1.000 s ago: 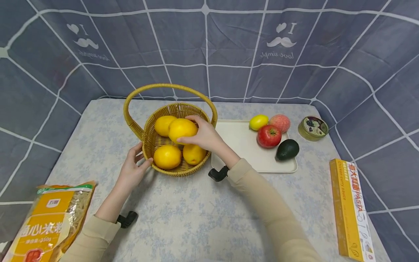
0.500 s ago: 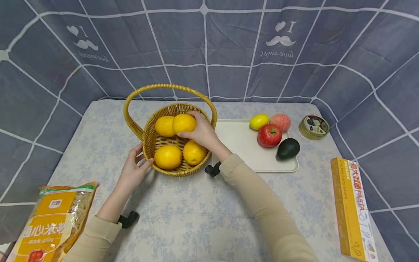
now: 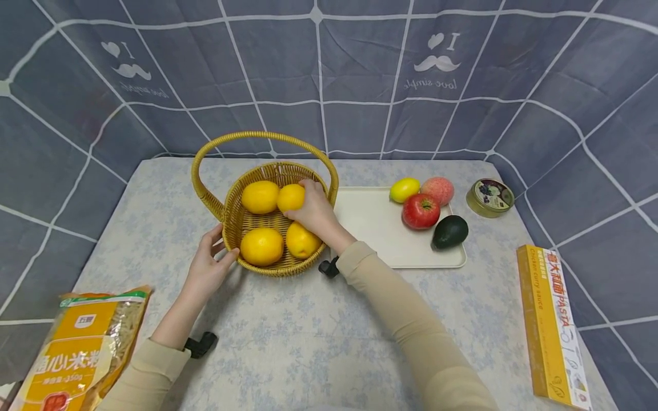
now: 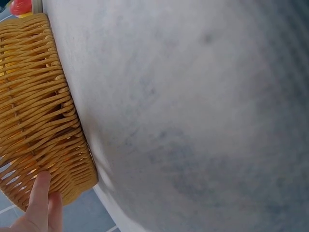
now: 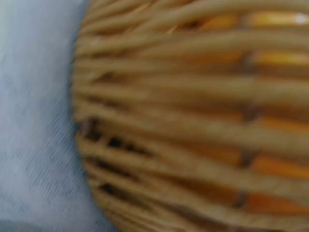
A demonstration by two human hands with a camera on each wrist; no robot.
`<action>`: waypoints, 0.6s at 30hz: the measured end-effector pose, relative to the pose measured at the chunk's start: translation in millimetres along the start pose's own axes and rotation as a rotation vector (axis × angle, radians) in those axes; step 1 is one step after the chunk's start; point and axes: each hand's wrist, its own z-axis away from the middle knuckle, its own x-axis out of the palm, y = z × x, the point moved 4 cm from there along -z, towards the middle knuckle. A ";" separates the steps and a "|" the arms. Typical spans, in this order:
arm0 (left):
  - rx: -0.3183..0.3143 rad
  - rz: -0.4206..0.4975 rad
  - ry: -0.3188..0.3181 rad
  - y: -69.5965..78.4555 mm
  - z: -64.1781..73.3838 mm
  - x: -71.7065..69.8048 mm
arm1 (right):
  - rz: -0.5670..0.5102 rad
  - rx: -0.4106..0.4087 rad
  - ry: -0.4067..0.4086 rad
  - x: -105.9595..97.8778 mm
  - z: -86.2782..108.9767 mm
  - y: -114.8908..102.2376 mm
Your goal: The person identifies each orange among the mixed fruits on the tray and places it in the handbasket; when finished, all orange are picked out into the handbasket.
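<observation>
Inside a round wicker basket [image 3: 231,225] with a tall handle, my right hand [image 3: 316,214] grips a large yellow-orange lemon [image 3: 291,197] at the back right. Part of that lemon is hidden by the hand. Three similar fruits lie around it: a back-left lemon [image 3: 260,197], a front-left lemon [image 3: 262,247] and a front-right lemon [image 3: 301,241]. My left hand [image 3: 208,264] holds the basket at its front left, thumb at the rim, fingers against the outer wall. In the left wrist view, fingers [image 4: 39,193] touch the wicker. The right wrist view shows blurred basket wall [image 5: 169,111].
Right of the basket, a white tray [image 3: 365,220] carries a small lemon [image 3: 405,189], a peach-like fruit [image 3: 438,190], an apple [image 3: 421,211] and an avocado [image 3: 449,232]. Farther right are a round tin [image 3: 490,198] and a pasta box [image 3: 554,325]. A noodle bag [image 3: 84,348] lies front left.
My right hand has lowered its lemon to the basket's back right, moving it away from the back-left lemon. The left hand keeps its place on the basket.
</observation>
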 end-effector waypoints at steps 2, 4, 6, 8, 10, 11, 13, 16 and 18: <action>0.001 0.000 -0.002 -0.7 -0.2 -0.1 | 0.033 0.001 -0.007 1.8 0.2 0.3; 0.005 0.001 -0.002 -1.5 -0.3 -0.2 | 0.055 -0.001 -0.009 3.0 0.3 0.6; 0.007 0.002 -0.001 -2.2 -0.3 -0.4 | 0.058 -0.002 -0.008 3.6 0.5 1.0; 0.011 0.005 0.000 -2.6 -0.8 -0.1 | 0.064 -0.004 -0.011 3.8 0.6 1.3; 0.012 0.009 0.000 -2.8 -1.2 0.2 | 0.063 -0.008 -0.014 3.4 1.1 1.3; 0.014 0.012 -0.001 -2.7 -1.4 0.4 | 0.062 -0.012 -0.014 2.9 1.6 1.3; 0.017 0.016 -0.002 -2.5 -2.0 0.9 | 0.056 -0.024 -0.015 1.5 2.7 1.0; 0.015 0.014 -0.002 -2.3 -2.1 0.6 | 0.040 -0.053 -0.014 -2.1 5.8 -0.7; 0.013 0.012 -0.002 -2.0 -2.1 0.2 | 0.023 -0.075 -0.013 -6.0 9.7 -2.8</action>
